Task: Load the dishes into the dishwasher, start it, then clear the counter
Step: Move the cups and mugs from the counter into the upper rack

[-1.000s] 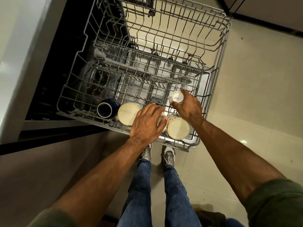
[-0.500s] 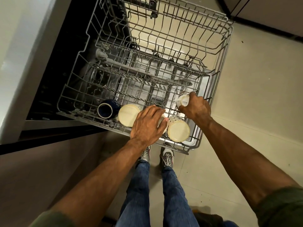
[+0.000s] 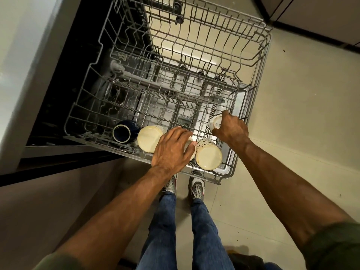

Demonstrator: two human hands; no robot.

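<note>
The person's blue jeans and grey shoes are nearest, standing on the pale floor with the toes just under the front edge of the pulled-out wire rack. Along that front edge sits a row of tilted cups, their round ends turned up toward the camera. A dark blue mug is at the left, a cream cup is beside it, then comes the middle cup, and a speckled cream cup is on the right. The left hand lies on top of the middle cup with its fingers bent over it in a grip, so only a pale sliver shows past the fingertips. A little farther back and to the right, the right hand clasps a small white cup from its right side, fingers curled round it. That cup has dark lettering on its end and sits inside the rack near the right wall, just behind the speckled cream cup. Beyond the hands, rows of tines run to the back of the rack — a grey spray arm shows through the wires below
</note>
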